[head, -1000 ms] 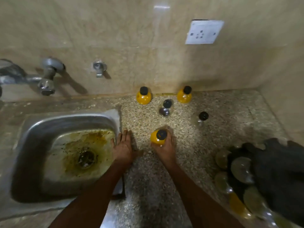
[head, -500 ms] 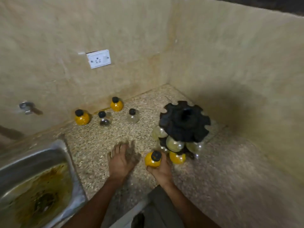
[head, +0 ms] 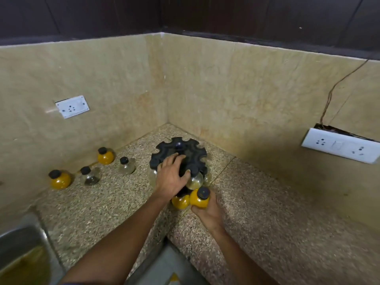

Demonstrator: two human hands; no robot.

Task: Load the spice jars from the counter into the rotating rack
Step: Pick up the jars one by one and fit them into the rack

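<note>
Near the counter's (head: 267,212) back corner stands the black rotating rack (head: 191,150), its notched top disc facing up. Left hand (head: 170,177) lies on that disc, fingers spread and slightly bent over its near edge, thumb reaching to the rim. Under the disc hang several jars already seated: one pale, clear-looking jar (head: 194,181) just beside the left thumb, and one yellow-filled jar (head: 180,201) lower at the rack's near side; others are partly hidden by the hand.

Right hand (head: 207,208) grips a yellow spice jar (head: 200,199) with a black cap from below, fingers curled round its bulb. This jar touches the seated yellow one and sits at the rack's near side, by the counter's front inner corner.

Along the counter's back edge, left of the rack, stand four more jars, well apart from it: a yellow one (head: 106,156), a clear one (head: 126,165), a clear one with dark contents (head: 89,176), and a yellow one (head: 59,179) farthest left.

A steel sink (head: 22,239) shows at the counter's left end.
</note>
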